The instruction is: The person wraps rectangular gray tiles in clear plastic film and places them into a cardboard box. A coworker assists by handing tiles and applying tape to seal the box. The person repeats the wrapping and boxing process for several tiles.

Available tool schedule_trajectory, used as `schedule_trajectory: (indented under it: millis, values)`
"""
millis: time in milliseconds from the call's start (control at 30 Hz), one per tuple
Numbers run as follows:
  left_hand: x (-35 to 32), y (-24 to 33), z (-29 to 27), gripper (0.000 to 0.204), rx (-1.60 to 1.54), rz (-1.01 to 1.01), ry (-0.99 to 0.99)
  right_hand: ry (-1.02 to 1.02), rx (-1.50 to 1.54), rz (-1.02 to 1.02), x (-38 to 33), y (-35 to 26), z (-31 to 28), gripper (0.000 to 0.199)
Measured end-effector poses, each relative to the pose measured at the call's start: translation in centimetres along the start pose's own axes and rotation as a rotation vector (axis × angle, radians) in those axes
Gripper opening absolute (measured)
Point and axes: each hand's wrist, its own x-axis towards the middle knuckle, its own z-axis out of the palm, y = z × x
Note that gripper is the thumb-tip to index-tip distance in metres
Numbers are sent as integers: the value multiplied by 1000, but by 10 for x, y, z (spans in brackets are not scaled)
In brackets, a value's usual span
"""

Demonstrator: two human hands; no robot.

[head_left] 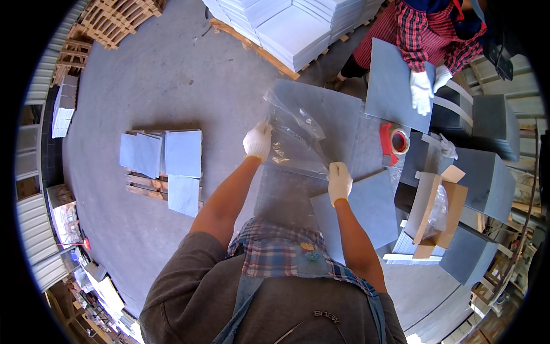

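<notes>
while both gloved hands grip it from either side, a clear plastic bag (295,140) hangs stretched over a grey stone tile (321,109) lying flat on the work surface. the left hand (258,141), in a white glove, is closed around the bag's left edge, fingers curled in on the film. the right hand (339,181), also in a white glove, is pinching the bag's lower right corner, just where that tile meets a second grey tile (366,212) nearer the person. the bag looks slack and crumpled at its upper end, which rises above the tile toward the far side.

to the right of the big tile a red tape dispenser (393,141) sits on the surface, close by. beyond it, a co-worker in a red checked shirt holds another grey slab (395,80) upright with a white-gloved hand (421,92) on its right edge. further right of the tile, an open cardboard box (438,209) with plastic inside stands among more grey slabs. left of the tile, well apart on the concrete floor, a wooden pallet (146,186) carries a few pale tiles (183,153). above the tile, at the far side, a taller stack of white tiles (292,28) rests on another pallet.
</notes>
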Motion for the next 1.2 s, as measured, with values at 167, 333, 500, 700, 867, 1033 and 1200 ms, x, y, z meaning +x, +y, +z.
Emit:
schedule_trajectory:
  millis: [167,333,500,700,867,1033,1200]
  values:
    - [8,15,-6,36,12,-39,-81,35,-77,-40,18,-5,2,33]
    - [15,16,0,34,210,-13,-89,44,-153,-27,22,-13,-3,30]
    - [9,18,-1,37,553,291,184,55,-270,-82,22,-4,4,26]
    - [-9,47,8,12,379,1091,-52,21,-251,-68,15,-13,4,26]
    - [-17,54,34,20,351,1080,-119,-113,71,-36,-1,-22,1,27]
    - [-16,89,34,48,347,952,-226,-146,159,12,-6,-21,-3,26]
    - [-5,118,54,58,375,977,-154,-87,209,33,1,-16,-9,23]
